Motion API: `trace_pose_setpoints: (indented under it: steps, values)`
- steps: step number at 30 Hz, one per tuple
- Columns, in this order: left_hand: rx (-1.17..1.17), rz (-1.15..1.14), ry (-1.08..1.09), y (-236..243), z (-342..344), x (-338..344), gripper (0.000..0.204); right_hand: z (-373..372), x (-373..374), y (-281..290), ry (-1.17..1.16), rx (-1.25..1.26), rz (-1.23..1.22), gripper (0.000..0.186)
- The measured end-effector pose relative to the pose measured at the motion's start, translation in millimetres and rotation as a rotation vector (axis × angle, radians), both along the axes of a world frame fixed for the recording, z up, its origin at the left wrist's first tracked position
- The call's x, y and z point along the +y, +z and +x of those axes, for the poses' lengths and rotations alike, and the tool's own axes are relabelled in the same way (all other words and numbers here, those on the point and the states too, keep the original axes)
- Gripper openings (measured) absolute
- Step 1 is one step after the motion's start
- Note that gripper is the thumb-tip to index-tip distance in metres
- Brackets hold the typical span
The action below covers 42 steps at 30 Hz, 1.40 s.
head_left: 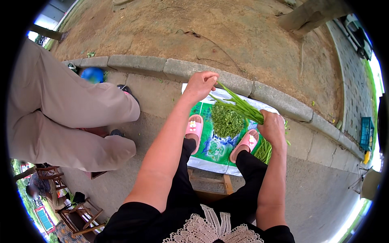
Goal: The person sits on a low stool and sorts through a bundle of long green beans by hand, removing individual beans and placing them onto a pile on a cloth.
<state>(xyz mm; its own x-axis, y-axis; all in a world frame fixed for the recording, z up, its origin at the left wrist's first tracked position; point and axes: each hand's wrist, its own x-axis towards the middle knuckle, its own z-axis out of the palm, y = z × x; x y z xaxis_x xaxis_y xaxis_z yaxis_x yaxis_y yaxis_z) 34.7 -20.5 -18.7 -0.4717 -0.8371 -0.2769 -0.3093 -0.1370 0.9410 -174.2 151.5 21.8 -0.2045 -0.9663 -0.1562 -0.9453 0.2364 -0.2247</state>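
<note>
A bunch of long green stems (242, 106) is gripped at its right end by my right hand (272, 126), whose fingers wrap round it. The bunch slants up to the left over a heap of small green pieces (227, 121). At its upper left tip, the closed fingers of my left hand (203, 86) pinch the end of one or more stems. The heap lies on a flattened green and white sack (214, 156), between my feet in pink slippers (194, 131). More long green stems (264, 152) lie beside my right foot, partly hidden by my right arm.
A stone kerb (150, 65) runs behind the sack, with bare earth and a tree trunk (310, 18) beyond. Close on my left sits a person in beige trousers (81, 105). A blue bag (92, 75) lies by the kerb; a green crate (366, 133) stands far right.
</note>
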Motion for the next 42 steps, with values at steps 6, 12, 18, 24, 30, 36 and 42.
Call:
trace_pose_setpoints:
  steps: [6, 12, 18, 24, 30, 36, 42]
  values:
    - [-0.083, -0.135, -0.044, -1, 5, 1, 0.018, -4, 1, -2, -0.012, -0.022, 0.017, 0.028]
    - [-0.236, -0.363, -0.166, 6, 6, 5, 0.017, -7, 3, -4, -0.037, -0.020, 0.012, 0.028]
    - [-0.355, -0.678, -0.139, -3, 5, 8, 0.013, -4, 1, 1, -0.047, -0.035, 0.042, 0.027]
    - [-0.352, -0.529, 0.063, -3, -6, 9, 0.013, 0, -2, 2, -0.054, -0.025, 0.046, 0.028]
    - [-0.272, -0.245, 0.231, -3, 11, -8, 0.014, -13, 2, -3, -0.179, -0.092, 0.005, 0.031]
    - [-0.397, -0.352, -0.298, 7, 11, 9, 0.019, -14, 1, 1, -0.217, -0.123, 0.002, 0.032]
    - [-0.436, -0.343, -0.209, 19, -2, 13, 0.024, -14, 2, 0, -0.202, -0.134, 0.001, 0.032]
